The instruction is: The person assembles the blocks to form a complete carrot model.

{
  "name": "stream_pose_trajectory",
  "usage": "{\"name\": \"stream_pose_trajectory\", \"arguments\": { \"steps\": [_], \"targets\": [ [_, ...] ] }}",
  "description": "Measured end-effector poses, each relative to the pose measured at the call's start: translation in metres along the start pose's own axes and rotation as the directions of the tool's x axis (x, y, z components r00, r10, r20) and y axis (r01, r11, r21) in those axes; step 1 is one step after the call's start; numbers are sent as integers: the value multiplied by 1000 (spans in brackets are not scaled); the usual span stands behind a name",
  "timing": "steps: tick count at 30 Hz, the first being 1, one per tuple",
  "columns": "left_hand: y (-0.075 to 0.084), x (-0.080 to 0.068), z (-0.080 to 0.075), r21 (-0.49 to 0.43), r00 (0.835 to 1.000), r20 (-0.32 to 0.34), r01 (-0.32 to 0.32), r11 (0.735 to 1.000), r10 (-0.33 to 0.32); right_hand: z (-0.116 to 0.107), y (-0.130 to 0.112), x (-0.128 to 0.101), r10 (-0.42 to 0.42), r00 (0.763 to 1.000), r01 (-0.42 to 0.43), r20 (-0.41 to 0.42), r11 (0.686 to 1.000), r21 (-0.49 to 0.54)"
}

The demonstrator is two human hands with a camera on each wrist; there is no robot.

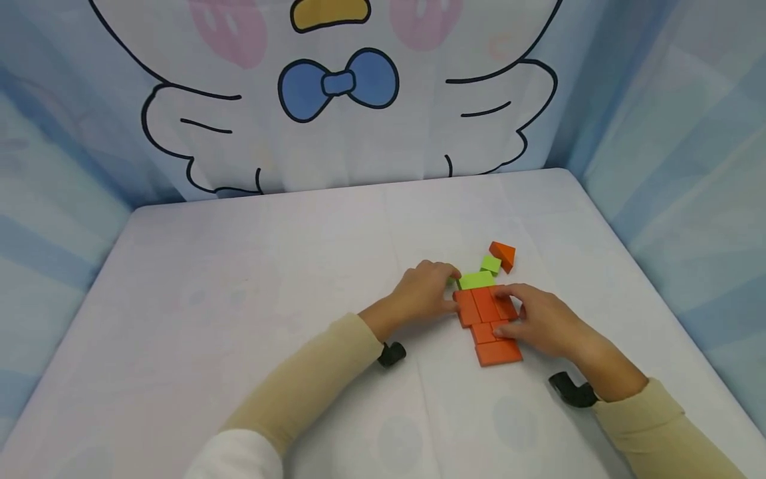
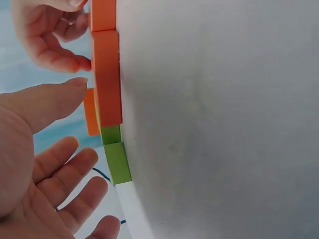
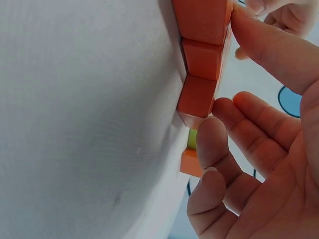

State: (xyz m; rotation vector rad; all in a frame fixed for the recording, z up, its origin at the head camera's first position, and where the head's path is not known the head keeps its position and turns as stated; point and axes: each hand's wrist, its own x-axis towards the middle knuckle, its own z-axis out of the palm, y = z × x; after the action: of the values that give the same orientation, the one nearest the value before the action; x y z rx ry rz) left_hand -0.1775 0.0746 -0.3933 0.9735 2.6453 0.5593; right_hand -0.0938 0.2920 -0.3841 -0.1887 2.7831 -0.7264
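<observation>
Orange blocks [image 1: 487, 319] laid flat in a tight cluster sit between two hands near the middle of a white-covered table [image 1: 239, 319], with the figure's narrow end pointing toward the person. On the near left, a black wrist mount [image 1: 391, 354] shows at the cuff of a beige sleeve [image 1: 299, 386]. The left hand [image 1: 421, 293] rests against the left edge of the orange cluster, its fingers relaxed and slightly apart; the wrist view shows the thumb [image 2: 50, 97] just short of the side of an orange block [image 2: 107, 74], apparently placed there to keep that edge in line. Just past the left fingertips lies a flat green block [image 1: 477, 279], touching the far edge of the orange cluster, and a smaller green block [image 1: 491, 264] sits just beyond it. Farther still, apart from the cluster, an orange wedge [image 1: 503, 255] stands loose. The right hand [image 1: 538, 319] meets the cluster from the opposite side, fingers loosely spread, with fingertips [image 3: 212, 137] touching the edge of an orange block [image 3: 197, 94]; the two hands appear to press the pieces together from both sides. Whether any finger actually pinches a block cannot be told. A second black mount [image 1: 571, 391] sits at the right wrist. Behind the table hangs a cartoon bird backdrop [image 1: 338, 83].
</observation>
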Motion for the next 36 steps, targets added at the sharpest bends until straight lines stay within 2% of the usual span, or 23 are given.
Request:
{"name": "stream_pose_trajectory", "arguments": {
  "steps": [4, 13, 23, 32, 36],
  "targets": [
    [2, -2, 4, 11, 1000, -9, 9, 1000, -9, 0, 0, -1, -11, 1000, 11, -9, 1000, 2],
    [8, 5, 5, 14, 1000, 27, 12, 1000, -13, -1, -1, -3, -8, 1000, 8, -1, 1000, 7],
    [8, 4, 7, 6, 999, 41, 15, 1000, -15, -2, -1, -1, -24, 1000, 24, 1, 1000, 8],
    [9, 3, 7, 16, 999, 39, 24, 1000, -25, -27, 11, 20, -25, 989, 23, -143, 1000, -13],
    [9, 2, 7, 13, 999, 35, 32, 999, -32, -37, 18, 37, -18, 989, 16, -147, 1000, -16]
  ]
}}
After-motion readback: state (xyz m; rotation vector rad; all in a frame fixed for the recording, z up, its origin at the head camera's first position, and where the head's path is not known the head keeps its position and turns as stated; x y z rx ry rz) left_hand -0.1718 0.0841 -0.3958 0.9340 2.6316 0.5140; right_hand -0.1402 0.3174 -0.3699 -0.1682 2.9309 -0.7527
